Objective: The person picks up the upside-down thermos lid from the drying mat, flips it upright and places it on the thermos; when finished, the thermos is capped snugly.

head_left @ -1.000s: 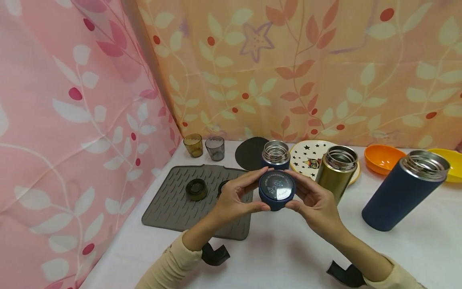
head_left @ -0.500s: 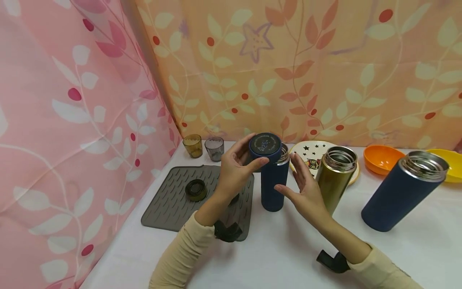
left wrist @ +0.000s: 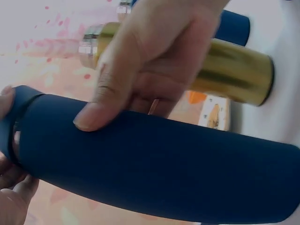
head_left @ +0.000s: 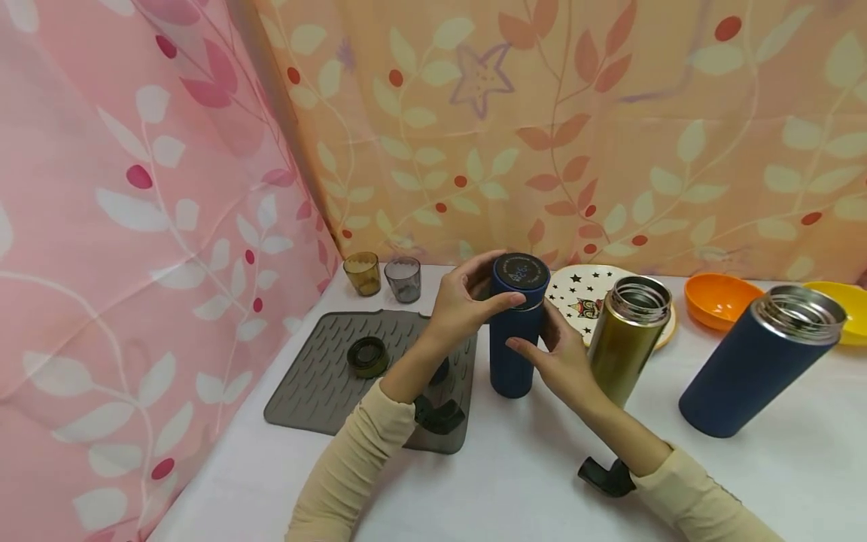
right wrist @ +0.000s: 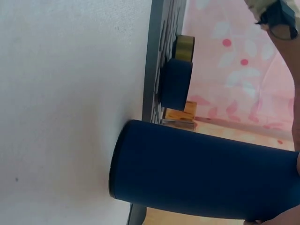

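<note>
A slim navy thermos bottle (head_left: 512, 354) stands upright on the white cloth. Its navy lid (head_left: 521, 272), with a lit digital display on top, sits over the mouth, and a thin silver line shows between lid and body. My left hand (head_left: 462, 301) holds the lid, thumb at the near side and fingers behind. Lower down, my right hand (head_left: 565, 360) grips the bottle's body; in the left wrist view its thumb (left wrist: 93, 115) lies along the navy wall. The right wrist view shows the bottle's base (right wrist: 119, 159) on the cloth.
A grey drying mat (head_left: 311, 391) at left bears an olive lid (head_left: 368, 356) and a navy lid (right wrist: 176, 84). Two small cups (head_left: 403, 278) stand behind it. Rightward are a gold bottle (head_left: 626, 339), a star-patterned plate (head_left: 565, 282), a wide navy bottle (head_left: 752, 369) and an orange bowl (head_left: 721, 301).
The lid, earlier held between both hands in front of the bottle, has moved back onto the bottle's mouth in my left hand. My right hand let go of it and took hold of the body.
</note>
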The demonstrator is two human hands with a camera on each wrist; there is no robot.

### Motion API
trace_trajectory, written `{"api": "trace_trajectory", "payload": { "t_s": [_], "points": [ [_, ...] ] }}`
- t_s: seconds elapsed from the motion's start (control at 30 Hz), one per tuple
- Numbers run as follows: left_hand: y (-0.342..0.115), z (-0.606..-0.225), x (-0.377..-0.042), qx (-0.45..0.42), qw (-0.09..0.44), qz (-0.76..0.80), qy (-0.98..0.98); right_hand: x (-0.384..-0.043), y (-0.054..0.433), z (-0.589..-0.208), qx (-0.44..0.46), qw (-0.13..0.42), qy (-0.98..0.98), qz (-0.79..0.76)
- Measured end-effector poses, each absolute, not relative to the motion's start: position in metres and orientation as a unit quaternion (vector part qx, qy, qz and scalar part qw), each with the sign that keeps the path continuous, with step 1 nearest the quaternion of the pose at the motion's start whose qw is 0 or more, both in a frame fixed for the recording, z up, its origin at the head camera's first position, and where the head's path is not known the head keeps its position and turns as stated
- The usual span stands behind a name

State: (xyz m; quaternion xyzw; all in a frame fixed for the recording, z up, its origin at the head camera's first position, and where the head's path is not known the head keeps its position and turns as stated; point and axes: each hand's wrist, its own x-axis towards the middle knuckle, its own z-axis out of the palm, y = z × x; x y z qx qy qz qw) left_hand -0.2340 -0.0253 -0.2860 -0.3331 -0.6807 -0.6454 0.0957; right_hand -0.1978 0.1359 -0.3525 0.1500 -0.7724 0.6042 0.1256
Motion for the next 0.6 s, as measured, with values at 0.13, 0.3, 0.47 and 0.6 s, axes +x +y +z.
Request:
{"api": "trace_trajectory", "payload": {
  "t_s": [0.13, 0.3, 0.47, 0.6],
  "points": [
    [-0.025, -0.291, -0.235, -0.333, 0.085, -0.659, -0.668, -0.199, 0.137, -0.353, 0.151, 0.123, -0.773, 0.604],
    [-0.025, -0.296, -0.236, -0.331, 0.071, -0.673, -0.658, -0.2, 0.138, -0.353, 0.151, 0.125, -0.774, 0.603],
    [-0.021, -0.299, -0.236, -0.324, 0.076, -0.674, -0.66, -0.199, 0.138, -0.354, 0.15, 0.123, -0.775, 0.602],
    [-0.018, -0.293, -0.229, -0.311, 0.088, -0.667, -0.671, -0.199, 0.138, -0.354, 0.151, 0.125, -0.771, 0.606]
  ]
}}
